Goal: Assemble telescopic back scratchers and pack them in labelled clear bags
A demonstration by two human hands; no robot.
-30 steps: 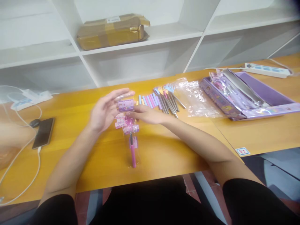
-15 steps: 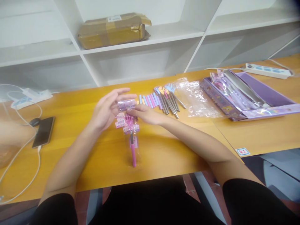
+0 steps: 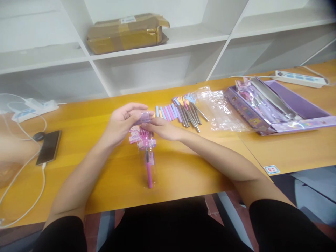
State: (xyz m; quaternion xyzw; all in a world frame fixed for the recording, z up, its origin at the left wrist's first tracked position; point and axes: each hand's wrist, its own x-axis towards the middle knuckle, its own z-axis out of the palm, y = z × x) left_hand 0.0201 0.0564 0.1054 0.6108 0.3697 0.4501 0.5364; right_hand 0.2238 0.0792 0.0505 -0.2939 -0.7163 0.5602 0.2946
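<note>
Left hand (image 3: 123, 120) & right hand (image 3: 164, 127) fingers pinch a small purple card (image 3: 141, 118) above pink bagged pen (image 3: 149, 164) on tabletop (image 3: 91, 168).

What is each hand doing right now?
Left hand: fingers closed on the small purple printed packet.
Right hand: fingertips pinching the same packet's edge.
</note>
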